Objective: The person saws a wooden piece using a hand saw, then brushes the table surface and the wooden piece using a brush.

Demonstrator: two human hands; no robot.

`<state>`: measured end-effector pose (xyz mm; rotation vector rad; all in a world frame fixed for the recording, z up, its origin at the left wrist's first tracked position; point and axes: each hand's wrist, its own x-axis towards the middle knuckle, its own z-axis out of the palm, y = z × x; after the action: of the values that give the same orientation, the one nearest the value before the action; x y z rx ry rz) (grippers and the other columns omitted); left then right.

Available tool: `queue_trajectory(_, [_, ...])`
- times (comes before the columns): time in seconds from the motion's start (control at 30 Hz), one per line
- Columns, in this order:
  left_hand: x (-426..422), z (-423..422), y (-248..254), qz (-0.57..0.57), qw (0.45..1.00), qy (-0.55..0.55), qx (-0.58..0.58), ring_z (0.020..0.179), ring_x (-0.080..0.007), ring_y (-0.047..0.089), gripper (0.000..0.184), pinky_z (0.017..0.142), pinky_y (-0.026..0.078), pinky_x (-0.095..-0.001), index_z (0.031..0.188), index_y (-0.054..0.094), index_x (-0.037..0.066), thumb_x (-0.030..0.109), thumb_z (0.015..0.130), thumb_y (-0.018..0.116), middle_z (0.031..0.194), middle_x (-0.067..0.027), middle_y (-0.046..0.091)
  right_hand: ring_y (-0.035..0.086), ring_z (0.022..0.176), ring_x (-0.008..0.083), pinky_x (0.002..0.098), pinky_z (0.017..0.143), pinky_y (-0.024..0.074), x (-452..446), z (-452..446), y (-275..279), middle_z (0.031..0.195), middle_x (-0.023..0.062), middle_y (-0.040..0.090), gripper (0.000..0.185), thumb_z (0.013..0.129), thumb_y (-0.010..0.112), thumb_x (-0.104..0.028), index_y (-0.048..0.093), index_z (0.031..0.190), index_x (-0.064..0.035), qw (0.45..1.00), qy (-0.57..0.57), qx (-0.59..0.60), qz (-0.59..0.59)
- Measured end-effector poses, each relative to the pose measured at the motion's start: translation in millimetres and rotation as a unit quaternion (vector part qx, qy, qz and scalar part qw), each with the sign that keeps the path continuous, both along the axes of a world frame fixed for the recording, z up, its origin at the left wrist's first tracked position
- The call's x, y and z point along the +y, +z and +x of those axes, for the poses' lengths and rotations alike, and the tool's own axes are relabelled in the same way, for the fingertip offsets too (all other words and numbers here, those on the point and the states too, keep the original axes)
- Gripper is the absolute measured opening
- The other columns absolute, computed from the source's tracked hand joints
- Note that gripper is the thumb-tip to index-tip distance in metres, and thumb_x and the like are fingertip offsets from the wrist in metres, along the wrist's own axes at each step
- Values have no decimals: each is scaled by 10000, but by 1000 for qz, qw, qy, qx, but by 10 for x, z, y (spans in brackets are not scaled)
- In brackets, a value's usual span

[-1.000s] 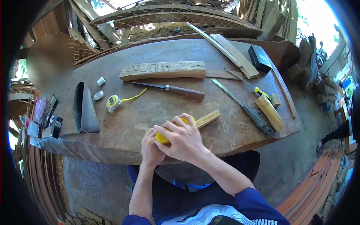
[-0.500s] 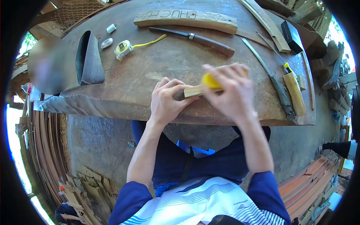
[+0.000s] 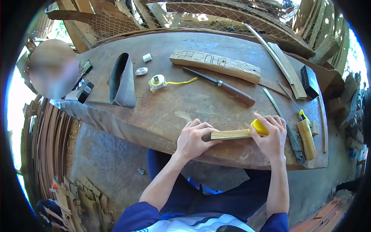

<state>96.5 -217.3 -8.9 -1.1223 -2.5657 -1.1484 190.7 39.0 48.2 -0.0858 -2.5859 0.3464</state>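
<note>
My left hand is closed round the dark end of a light wooden strip at the table's near edge. On the strip's right end rests a yellow tool, with my right hand wrapped round it; the tool's underside is hidden. Beyond my hands a knife-like tool with a brown handle lies on the table. Behind it is a thick wooden piece with pencilled letters. A yellow tape measure sits to the left.
On the table's left stand a bent metal sleeve, a white plug and a small black box. At its right lie a wooden handle, a file, long strips and a black box.
Earlier my hands were close together; now they are apart, the right hand with the yellow tool at the strip's right end. The camera view has shifted.
</note>
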Motion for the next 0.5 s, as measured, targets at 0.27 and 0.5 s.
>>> queue_trajectory(0.27, [-117,-52,-122,26,1000,4,15,898,-252,695,265,900,586,-393,1018,867,134,262,794,929,1040,5,814,727,1052,262,488,1146,446,-748,-175,-131,1028,59,814,383,900,817,-405,855,1190,-157,995,76,48,-51])
queue_trajectory(0.5, [-43,18,-51,-7,1000,9,-2,975,-247,727,302,965,559,-408,1019,871,151,354,808,944,1048,20,807,724,1071,268,476,1138,455,-436,-120,-27,1034,53,807,416,890,834,-352,831,1263,-168,1000,8,6,-12])
